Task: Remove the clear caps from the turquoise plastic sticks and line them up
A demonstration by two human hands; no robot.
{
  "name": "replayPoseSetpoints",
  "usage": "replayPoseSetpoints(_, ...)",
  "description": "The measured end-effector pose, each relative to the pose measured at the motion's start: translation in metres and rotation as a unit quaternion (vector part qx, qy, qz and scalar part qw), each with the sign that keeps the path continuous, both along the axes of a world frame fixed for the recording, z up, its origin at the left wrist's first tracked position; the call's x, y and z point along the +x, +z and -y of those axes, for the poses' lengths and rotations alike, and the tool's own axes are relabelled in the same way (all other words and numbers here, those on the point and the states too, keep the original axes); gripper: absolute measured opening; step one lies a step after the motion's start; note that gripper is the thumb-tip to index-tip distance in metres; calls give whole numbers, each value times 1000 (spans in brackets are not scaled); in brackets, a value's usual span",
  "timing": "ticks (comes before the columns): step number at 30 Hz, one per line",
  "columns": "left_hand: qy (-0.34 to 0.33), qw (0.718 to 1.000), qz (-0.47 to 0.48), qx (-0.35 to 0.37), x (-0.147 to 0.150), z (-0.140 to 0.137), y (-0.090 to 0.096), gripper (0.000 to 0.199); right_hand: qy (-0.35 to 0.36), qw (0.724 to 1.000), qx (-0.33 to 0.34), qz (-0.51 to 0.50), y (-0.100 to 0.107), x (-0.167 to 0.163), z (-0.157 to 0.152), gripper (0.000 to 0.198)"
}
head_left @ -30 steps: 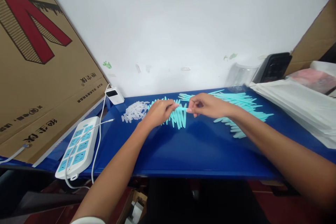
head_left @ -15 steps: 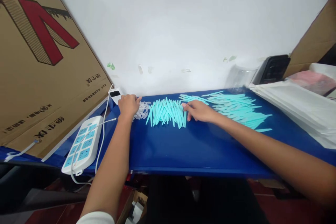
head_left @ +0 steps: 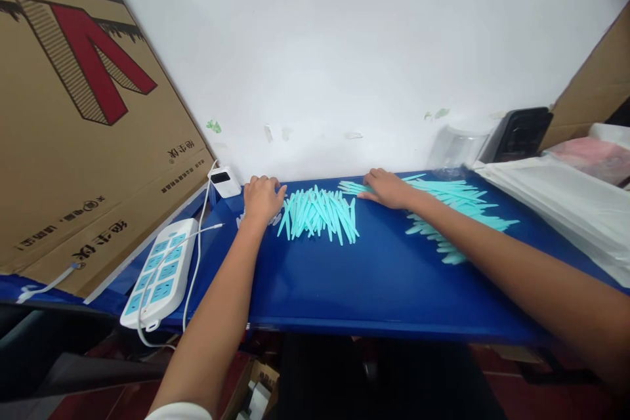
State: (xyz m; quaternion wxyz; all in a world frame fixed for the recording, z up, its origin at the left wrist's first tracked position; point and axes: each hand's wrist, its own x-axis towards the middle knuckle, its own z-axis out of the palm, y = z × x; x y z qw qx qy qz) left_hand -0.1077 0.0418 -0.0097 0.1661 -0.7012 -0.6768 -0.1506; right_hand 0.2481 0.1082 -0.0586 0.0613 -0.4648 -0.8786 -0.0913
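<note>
My left hand rests over a small pile of translucent short pieces at the back left of the blue table. Its fingers curl down behind the knuckles, and what they grip is hidden. Just right of it lies a heap of slim turquoise sticks, mostly upright to my view. Farther right, my right hand closes with thumb and fingers round a flat bunch of turquoise sticks near the wall. Under and beyond my right forearm spreads a larger pile of turquoise sticks, partly covered by the arm.
A white power strip with a cable lies at the left, near a small white device. A large cardboard box stands on the left. White sheets, a clear cup and a black container line the right back.
My right hand has moved from the right edge of the middle heap to the bunch behind it. My left hand has shifted slightly right over the translucent pieces. The view has moved a little.
</note>
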Motion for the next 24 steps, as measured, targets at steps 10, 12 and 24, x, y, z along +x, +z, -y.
replayPoseSetpoints(10,-18,1000,18,5,0,0,2,31,14,997,50,49,-7,-1,1,31)
replayPoseSetpoints(12,-22,999,20,12,0,0,1,31,7,998,54,33,-3,2,5,29)
replayPoseSetpoints(24,-264,905,334,16,55,16,-5,46,56,932,-222,-280,57,2,85,36)
